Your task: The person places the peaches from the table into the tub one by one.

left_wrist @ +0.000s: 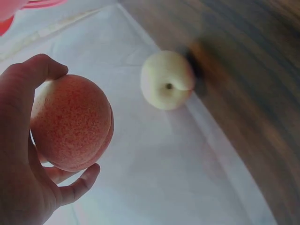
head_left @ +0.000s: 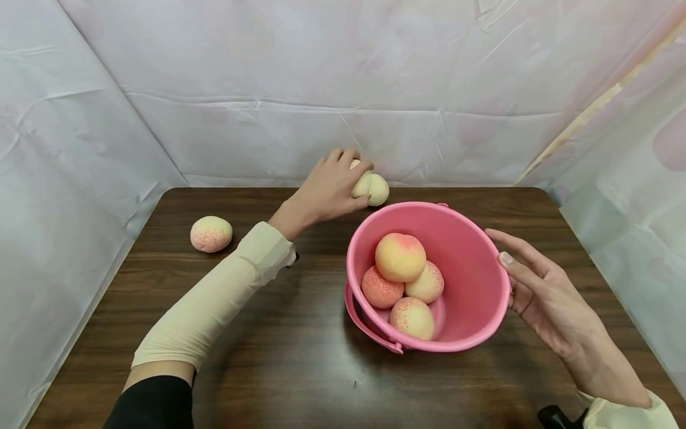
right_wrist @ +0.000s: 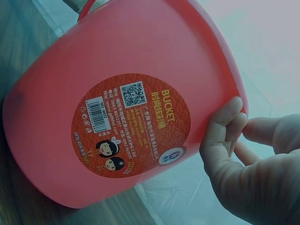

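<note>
My left hand (head_left: 333, 187) holds a peach (left_wrist: 72, 123) at the back edge of the table, thumb on one side and curled fingers round the other. In the left wrist view that peach looks reddish and speckled, apart from a second, pale peach (left_wrist: 168, 79). This pale peach (head_left: 379, 190) sits just right of the left hand in the head view. My right hand (head_left: 557, 298) pinches the right rim of a pink bucket (head_left: 474, 268). Inside the bucket lie several peaches, a yellow-pink one (head_left: 400, 257) on top. A round label (right_wrist: 131, 125) shows on the bucket's outer wall.
Another peach (head_left: 211, 234), pale with pink speckles, lies on the left of the dark wooden table (head_left: 278, 357). The bucket's handle (head_left: 370, 328) hangs down its left front side. White plastic sheeting (head_left: 300, 71) stands behind the table and along both sides.
</note>
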